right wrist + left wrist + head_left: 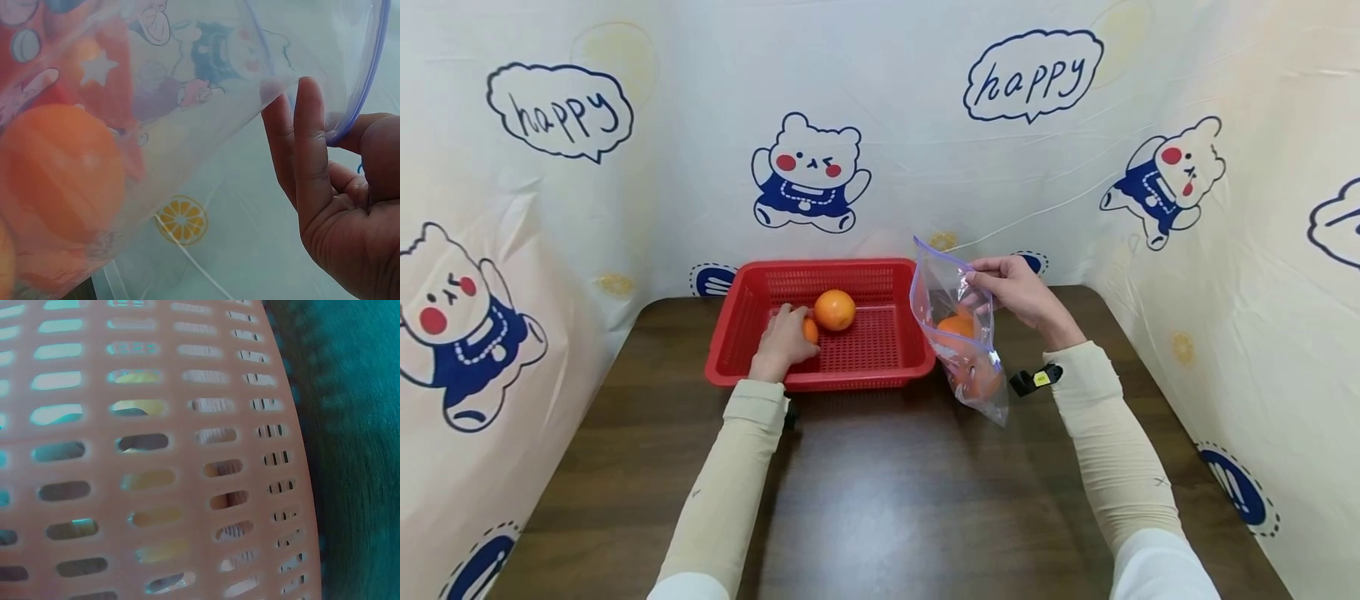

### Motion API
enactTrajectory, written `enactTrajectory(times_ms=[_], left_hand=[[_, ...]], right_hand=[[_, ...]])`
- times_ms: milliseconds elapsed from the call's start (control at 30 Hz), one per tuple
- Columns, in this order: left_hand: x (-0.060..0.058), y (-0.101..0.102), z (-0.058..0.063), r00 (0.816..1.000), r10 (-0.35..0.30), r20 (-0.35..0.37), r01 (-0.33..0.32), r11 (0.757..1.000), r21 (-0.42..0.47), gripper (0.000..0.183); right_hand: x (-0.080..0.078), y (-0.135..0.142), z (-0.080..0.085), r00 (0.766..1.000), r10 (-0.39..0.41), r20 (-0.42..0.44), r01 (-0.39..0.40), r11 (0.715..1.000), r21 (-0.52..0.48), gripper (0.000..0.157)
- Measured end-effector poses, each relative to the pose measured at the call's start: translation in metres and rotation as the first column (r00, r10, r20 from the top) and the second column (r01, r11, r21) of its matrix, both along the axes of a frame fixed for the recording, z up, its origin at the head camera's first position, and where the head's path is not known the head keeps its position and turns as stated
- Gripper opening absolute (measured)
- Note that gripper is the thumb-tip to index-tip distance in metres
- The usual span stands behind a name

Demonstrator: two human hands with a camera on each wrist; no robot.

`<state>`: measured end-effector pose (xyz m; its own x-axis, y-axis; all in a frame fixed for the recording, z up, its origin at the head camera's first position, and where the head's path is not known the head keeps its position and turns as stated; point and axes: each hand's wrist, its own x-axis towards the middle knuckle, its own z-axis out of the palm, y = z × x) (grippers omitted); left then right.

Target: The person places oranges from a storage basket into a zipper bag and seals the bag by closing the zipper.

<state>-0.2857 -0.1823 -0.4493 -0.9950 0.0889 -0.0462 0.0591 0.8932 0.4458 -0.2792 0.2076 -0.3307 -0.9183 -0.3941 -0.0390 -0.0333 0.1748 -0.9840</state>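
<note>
In the head view, my left hand reaches into the red plastic basket, its fingers curled over an orange that they partly cover. Another orange lies just behind it in the basket. My right hand pinches the purple-edged rim of a clear zip bag and holds it up, with its mouth open, at the basket's right side. Oranges show through the plastic low in the bag in the right wrist view. Basket slots fill most of the left wrist view and hide the left fingers.
A dark wooden table lies under everything. Behind and at both sides hangs a pale printed curtain with cartoon bears. A black strap with a yellow label sits at the right wrist.
</note>
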Motion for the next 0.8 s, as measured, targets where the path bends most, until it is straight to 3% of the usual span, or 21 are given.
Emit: enactTrajectory(times_ms=[367, 533, 800], left_hand=[[0.004, -0.004, 0.006, 1.000, -0.025, 0.008, 0.026, 0.999, -0.038, 0.071], [0.007, -0.006, 0.007, 0.999, -0.028, -0.023, 0.026, 0.997, -0.072, 0.068], [0.010, -0.006, 0.013, 0.998, -0.013, -0.058, 0.012, 0.999, -0.030, 0.072]], right_hand=[[-0.003, -0.007, 0.001, 1.000, 0.002, 0.023, -0.003, 1.000, 0.023, 0.039], [-0.003, -0.008, 0.003, 1.000, 0.011, 0.016, -0.011, 0.999, 0.034, 0.040], [-0.004, -0.008, 0.004, 1.000, 0.015, 0.024, -0.016, 0.998, 0.054, 0.037]])
